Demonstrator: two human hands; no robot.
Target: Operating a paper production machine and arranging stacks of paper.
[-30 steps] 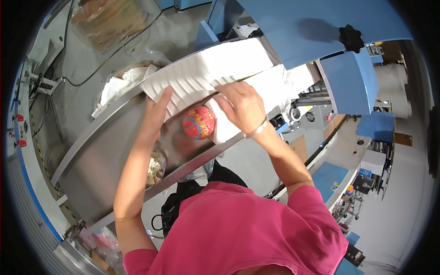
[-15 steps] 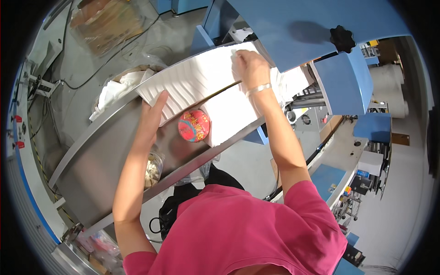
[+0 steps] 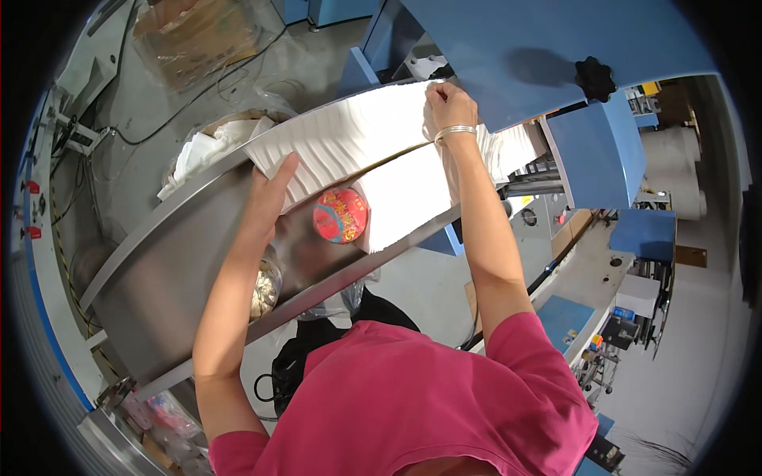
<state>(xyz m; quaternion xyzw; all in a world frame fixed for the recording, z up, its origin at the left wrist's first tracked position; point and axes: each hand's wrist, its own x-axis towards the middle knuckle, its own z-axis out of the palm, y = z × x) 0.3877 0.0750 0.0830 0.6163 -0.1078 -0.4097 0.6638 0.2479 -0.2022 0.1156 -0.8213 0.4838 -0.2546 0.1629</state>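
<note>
Two long rows of white folded paper sheets, a far row [image 3: 361, 123] and a near row [image 3: 405, 194], lie side by side in a sloping metal trough. My left hand [image 3: 271, 190] rests against the left end of the far row, thumb stretched out along it and apart from the fingers, which are partly hidden. Over that row's right end, my right hand [image 3: 454, 109] is closed in a pinch on the white paper; its fingertips are partly hidden. A round red tub [image 3: 340, 216] with yellow and blue print stands in the trough, touching the near row's left end.
The metal trough [image 3: 182, 262] has raised rims. A clear container with pale contents [image 3: 266, 292] sits beside my left forearm. A blue machine housing [image 3: 516, 47] with a black knob [image 3: 595, 78] overhangs the right end. White scraps in a bag [image 3: 210, 155] lie beyond the trough.
My right hand has moved a little to the right along the far row, its fingers drawn closer together. My left hand keeps its place at the row's left end. The view has shifted slightly.
</note>
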